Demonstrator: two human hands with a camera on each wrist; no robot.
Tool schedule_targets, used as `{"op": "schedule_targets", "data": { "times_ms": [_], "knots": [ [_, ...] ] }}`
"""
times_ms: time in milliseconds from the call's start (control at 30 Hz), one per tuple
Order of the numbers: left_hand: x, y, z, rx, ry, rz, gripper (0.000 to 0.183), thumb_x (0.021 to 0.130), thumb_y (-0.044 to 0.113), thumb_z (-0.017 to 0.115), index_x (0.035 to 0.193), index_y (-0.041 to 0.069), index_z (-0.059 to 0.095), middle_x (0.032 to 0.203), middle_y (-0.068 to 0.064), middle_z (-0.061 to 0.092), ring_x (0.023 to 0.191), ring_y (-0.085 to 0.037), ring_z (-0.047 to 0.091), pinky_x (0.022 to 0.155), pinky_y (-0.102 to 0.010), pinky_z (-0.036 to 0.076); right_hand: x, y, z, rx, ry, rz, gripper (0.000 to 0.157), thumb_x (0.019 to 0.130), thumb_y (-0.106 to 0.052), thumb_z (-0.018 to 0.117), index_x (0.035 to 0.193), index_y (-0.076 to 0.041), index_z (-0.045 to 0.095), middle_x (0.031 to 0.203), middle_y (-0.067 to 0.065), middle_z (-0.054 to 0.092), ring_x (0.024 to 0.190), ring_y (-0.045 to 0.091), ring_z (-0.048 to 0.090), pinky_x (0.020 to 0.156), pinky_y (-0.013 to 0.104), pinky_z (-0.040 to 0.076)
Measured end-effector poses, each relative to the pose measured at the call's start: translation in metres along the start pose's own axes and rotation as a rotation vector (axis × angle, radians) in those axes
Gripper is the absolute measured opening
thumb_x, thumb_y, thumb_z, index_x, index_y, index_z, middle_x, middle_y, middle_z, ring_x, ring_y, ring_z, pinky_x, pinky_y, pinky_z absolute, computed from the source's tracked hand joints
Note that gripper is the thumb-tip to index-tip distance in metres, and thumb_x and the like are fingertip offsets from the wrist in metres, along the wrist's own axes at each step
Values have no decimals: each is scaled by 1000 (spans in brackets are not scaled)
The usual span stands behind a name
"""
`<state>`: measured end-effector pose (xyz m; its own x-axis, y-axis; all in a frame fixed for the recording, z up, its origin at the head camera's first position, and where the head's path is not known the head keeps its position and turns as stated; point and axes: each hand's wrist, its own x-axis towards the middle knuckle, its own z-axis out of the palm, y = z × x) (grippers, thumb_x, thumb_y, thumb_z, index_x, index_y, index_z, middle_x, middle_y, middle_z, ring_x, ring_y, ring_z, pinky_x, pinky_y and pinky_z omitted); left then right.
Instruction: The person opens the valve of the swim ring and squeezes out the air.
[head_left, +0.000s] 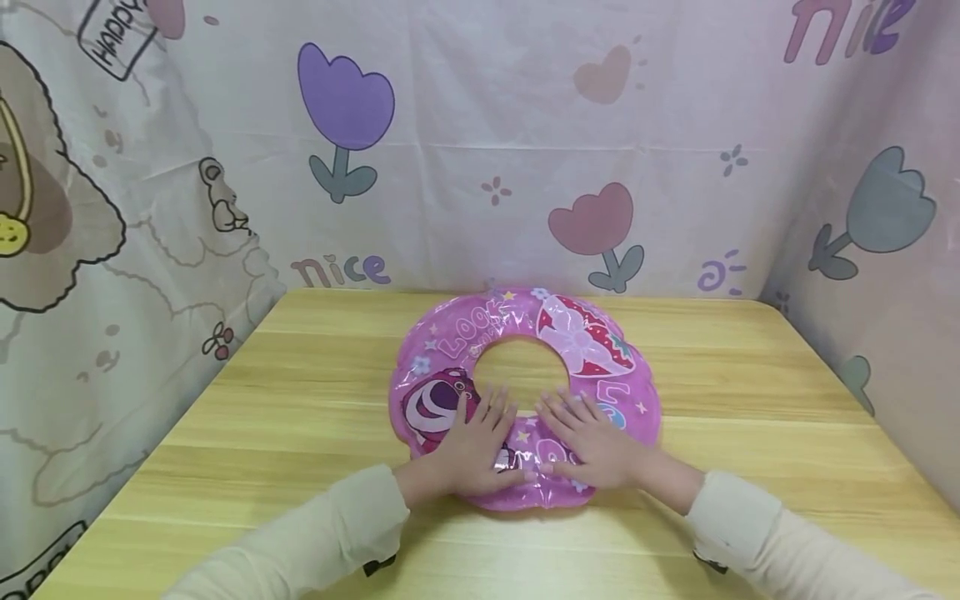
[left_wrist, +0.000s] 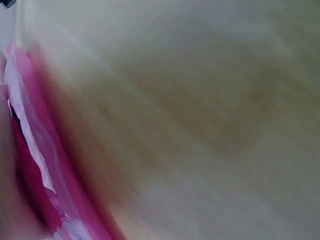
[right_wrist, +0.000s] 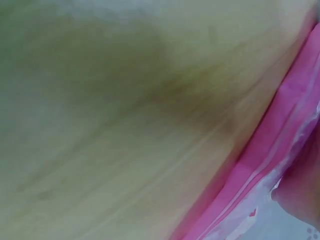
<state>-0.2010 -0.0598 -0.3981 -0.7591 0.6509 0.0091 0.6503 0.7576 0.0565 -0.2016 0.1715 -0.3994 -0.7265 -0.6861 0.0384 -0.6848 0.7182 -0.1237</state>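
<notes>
A pink inflatable swim ring (head_left: 517,312), printed with a bear, a strawberry bow, stars and letters, lies flat on the wooden table. On its near side rests my left hand (head_left: 476,446), fingers spread and pointing away from me. Beside it, my right hand (head_left: 600,446) lies on the same near section with its fingers extended. The two thumbs point toward each other and come close together. In the left wrist view the ring's edge (left_wrist: 50,150) runs down the left side. The right wrist view has the ring's edge (right_wrist: 250,170) at its right side.
The light wooden table (head_left: 750,400) extends around the ring on all sides. Behind it hangs a pale cloth (head_left: 465,100) printed with tulips and words, and similar cloth covers the left and right sides.
</notes>
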Motion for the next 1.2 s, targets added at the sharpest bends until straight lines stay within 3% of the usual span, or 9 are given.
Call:
{"op": "schedule_targets", "data": {
  "times_ms": [133,300,567,900,1033,1200],
  "knots": [
    [-2,2,6,-9,-28,-27,95,83,69,42,147,3,19,155,-21,8,143,-38,8,110,-65,10,-1,-2,5,-1,-19,3,79,91,-56,43,146,-3,24,154,19,17,142,41,11,114,56,11],
    [-1,4,12,53,-57,-34,99,81,74,39,149,5,16,155,-20,7,143,-38,7,110,-66,10,-3,-2,11,20,-29,18,79,90,-57,43,146,-4,24,154,17,16,142,39,10,114,56,9],
    [-1,5,17,132,-47,-34,103,78,80,34,148,6,20,155,-19,9,143,-37,10,110,-66,9,-4,-3,16,-21,-17,-6,79,91,-57,42,145,-2,26,153,18,20,142,38,15,114,56,10],
    [0,4,20,188,-10,-7,103,78,80,33,147,4,22,156,-17,13,144,-31,12,112,-60,12,-3,-2,20,-89,1,-29,78,91,-57,42,144,-2,29,152,18,23,141,36,19,113,57,13],
    [-1,3,20,244,-5,28,103,79,80,31,147,3,22,155,-16,14,144,-30,13,115,-54,13,-4,-1,21,-90,8,-42,78,91,-57,41,145,-3,27,153,17,21,142,36,18,113,57,12],
    [-6,-3,20,253,18,79,101,79,79,31,147,5,22,155,-16,14,144,-31,15,115,-54,14,-11,7,24,-77,17,-103,77,91,-58,40,147,-7,23,155,12,19,142,32,18,114,54,11]
  ]
}}
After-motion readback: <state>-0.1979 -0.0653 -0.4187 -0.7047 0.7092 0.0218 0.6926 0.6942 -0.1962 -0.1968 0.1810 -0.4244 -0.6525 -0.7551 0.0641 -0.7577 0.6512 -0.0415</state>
